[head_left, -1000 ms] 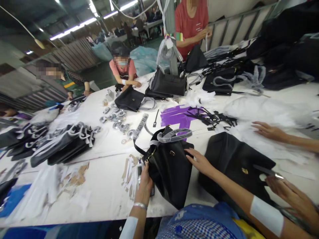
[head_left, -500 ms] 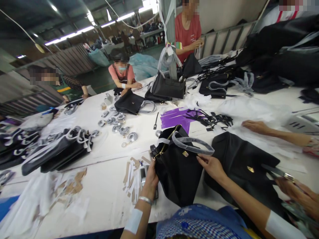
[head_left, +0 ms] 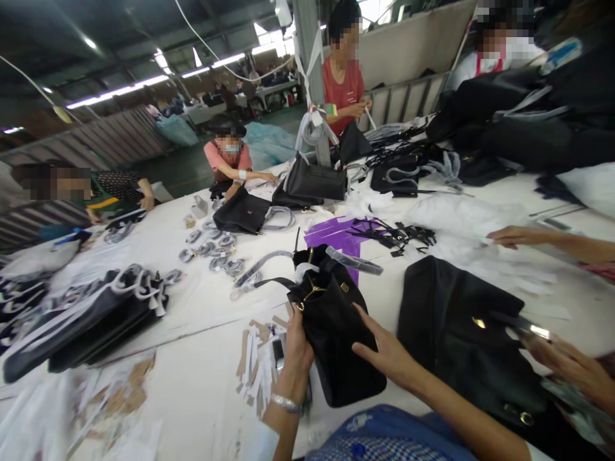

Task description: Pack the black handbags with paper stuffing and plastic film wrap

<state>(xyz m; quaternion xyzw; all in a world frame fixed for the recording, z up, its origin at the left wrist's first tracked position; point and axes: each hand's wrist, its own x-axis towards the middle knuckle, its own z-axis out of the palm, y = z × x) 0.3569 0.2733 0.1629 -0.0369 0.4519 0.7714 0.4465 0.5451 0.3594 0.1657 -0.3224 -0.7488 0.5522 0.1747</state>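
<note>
A black handbag (head_left: 336, 358) stands slightly tilted before me, its zipped top partly open and a gold clasp on its front. Two wrapped handles fall to either side of the opening. My left hand (head_left: 298, 342) grips the bag's left side just below a gold ring. Against the front panel, my right hand (head_left: 387, 352) lies with thumb and fingers spread, holding nothing separately. Left of the bag are paper strips (head_left: 254, 365) and a small device (head_left: 278, 352), partly hidden by my left hand.
At right, a co-worker's hand (head_left: 562, 358) holds a strap of a larger black bag (head_left: 451, 307); that person's other hand (head_left: 519, 237) rests near white wrapping. Purple sheets (head_left: 331, 234), black tags (head_left: 403, 235) and coiled straps (head_left: 218, 246) lie beyond. Stacked bags (head_left: 96, 320) are at left.
The handbag has turned and its handles have dropped apart to both sides. My right hand has moved from the upper edge down onto the front, fingers spreading. The camera view has shifted.
</note>
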